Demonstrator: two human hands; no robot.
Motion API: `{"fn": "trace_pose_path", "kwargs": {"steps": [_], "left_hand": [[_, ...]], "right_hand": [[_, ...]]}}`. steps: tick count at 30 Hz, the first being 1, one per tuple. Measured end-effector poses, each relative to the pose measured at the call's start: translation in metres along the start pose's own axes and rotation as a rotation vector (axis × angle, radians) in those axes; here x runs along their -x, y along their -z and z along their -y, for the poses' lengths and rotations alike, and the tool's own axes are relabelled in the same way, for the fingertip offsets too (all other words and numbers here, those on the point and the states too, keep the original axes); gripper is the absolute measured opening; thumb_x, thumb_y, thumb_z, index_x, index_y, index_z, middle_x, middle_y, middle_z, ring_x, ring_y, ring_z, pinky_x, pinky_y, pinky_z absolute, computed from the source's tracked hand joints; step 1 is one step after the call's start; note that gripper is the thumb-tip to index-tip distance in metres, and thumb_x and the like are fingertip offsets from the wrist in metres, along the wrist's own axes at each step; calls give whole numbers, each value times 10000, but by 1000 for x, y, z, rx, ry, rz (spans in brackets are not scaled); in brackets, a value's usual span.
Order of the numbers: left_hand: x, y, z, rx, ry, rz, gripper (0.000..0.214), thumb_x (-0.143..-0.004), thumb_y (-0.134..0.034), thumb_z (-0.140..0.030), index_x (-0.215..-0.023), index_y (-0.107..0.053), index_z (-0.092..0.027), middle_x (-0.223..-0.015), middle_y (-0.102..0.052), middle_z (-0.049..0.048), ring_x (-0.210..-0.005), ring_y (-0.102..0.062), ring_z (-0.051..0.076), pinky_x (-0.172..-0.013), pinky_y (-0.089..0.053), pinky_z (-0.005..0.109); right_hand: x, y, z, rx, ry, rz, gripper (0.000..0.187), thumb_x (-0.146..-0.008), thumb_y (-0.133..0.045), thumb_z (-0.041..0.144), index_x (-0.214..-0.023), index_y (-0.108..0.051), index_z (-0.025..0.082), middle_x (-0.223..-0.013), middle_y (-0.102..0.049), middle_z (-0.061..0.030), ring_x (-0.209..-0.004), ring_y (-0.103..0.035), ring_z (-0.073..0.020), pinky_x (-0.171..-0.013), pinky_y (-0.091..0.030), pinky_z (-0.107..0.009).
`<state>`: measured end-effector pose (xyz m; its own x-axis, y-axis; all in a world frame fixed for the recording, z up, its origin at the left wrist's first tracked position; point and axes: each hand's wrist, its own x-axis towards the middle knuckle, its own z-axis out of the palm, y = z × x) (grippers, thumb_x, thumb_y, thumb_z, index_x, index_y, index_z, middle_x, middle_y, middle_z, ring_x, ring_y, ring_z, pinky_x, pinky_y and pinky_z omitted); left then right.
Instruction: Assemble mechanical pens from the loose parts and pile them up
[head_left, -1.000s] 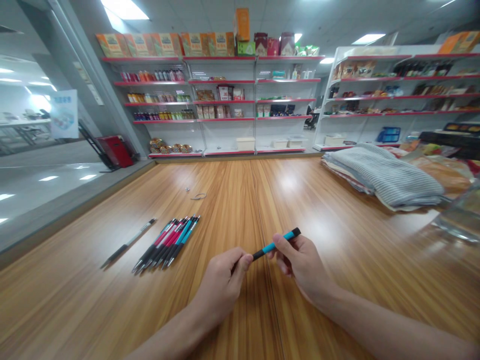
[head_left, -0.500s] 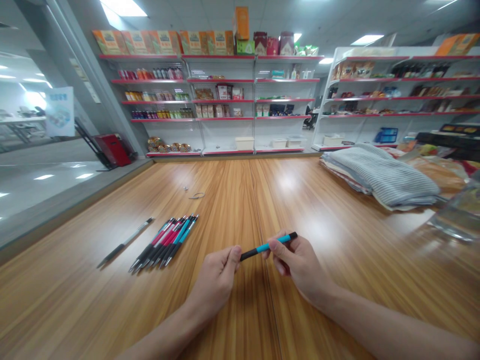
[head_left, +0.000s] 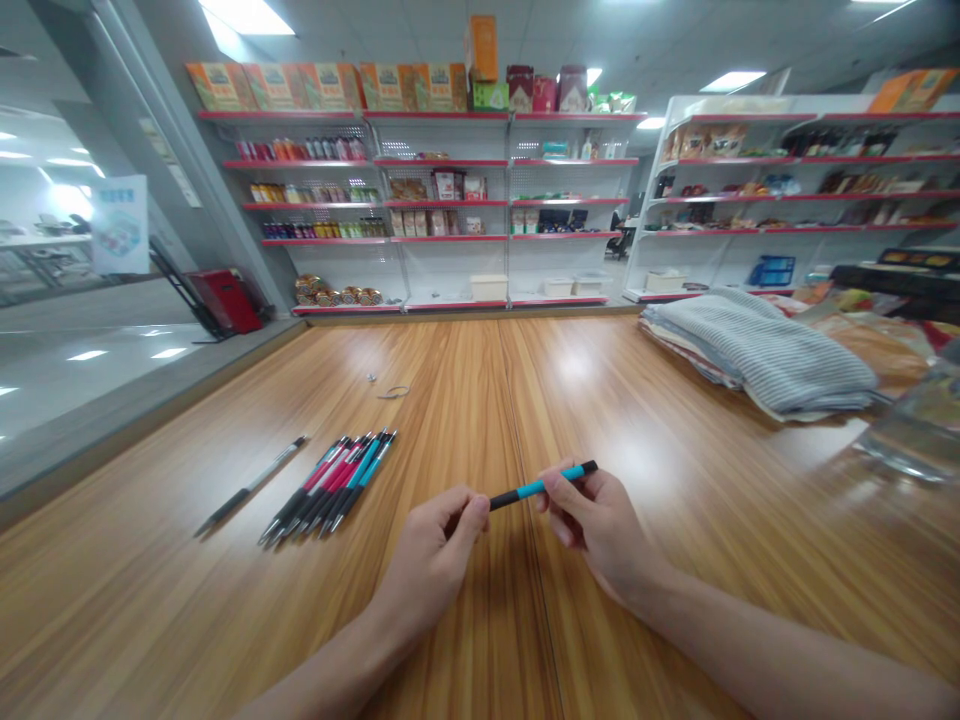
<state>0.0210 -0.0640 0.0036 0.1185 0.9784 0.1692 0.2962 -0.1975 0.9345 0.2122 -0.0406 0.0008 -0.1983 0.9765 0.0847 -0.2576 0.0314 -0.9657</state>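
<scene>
A blue and black pen barrel is held above the table between both hands, slanting up to the right. My left hand pinches its black grip end, and the fingertips hide the tip. My right hand is closed on the blue part, with the black end poking out past the fingers. To the left lies a row of several pens in pink, blue and black, side by side. Farther left, a single pen with a black grip and pale barrel lies apart.
A small spring-like ring and a tiny metal piece lie on the wooden table. Folded striped cloth and a clear container stand at the right. Stocked shelves rise beyond the far edge.
Both hands and the pen barrel have shifted very slightly to the right. The grip on the barrel is the same, and the other pens have not moved.
</scene>
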Motion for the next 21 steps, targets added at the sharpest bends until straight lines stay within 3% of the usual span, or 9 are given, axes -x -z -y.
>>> {"fn": "trace_pose_path", "kwargs": {"steps": [8,14,17,21], "left_hand": [[0,1,2,-34,-18,95,436,-946,-393,-407,-636,-548,-142,-594,-489,5,-570,-454,110,-560,-322,218],[3,2,-7,-152,-162,306,394,-942,-414,-370,-667,-576,-139,-631,-505,5,-611,-464,114,-602,-319,230],[3,3,-11,-151,-164,357,342,-919,-465,-374,-687,-554,-139,-642,-472,-7,-613,-424,110,-590,-304,229],[-1,6,-11,17,-140,344,326,-908,-485,-389,-748,-593,-126,-702,-488,10,-661,-436,119,-600,-312,226]], "right_hand": [[-1,-1,0,-20,-8,7,295,-855,-614,424,-775,-556,146,-689,-602,-6,-417,-395,-41,-388,-206,-207],[-3,0,-2,-17,-29,-11,291,-846,-628,426,-809,-570,143,-639,-563,18,-406,-402,-35,-378,-210,-188],[-2,-1,-2,18,-24,35,291,-842,-632,430,-852,-591,142,-646,-550,21,-416,-404,-34,-379,-225,-181],[1,-5,2,125,-21,167,310,-843,-630,428,-960,-611,141,-663,-554,15,-460,-445,-50,-412,-298,-186]]}}
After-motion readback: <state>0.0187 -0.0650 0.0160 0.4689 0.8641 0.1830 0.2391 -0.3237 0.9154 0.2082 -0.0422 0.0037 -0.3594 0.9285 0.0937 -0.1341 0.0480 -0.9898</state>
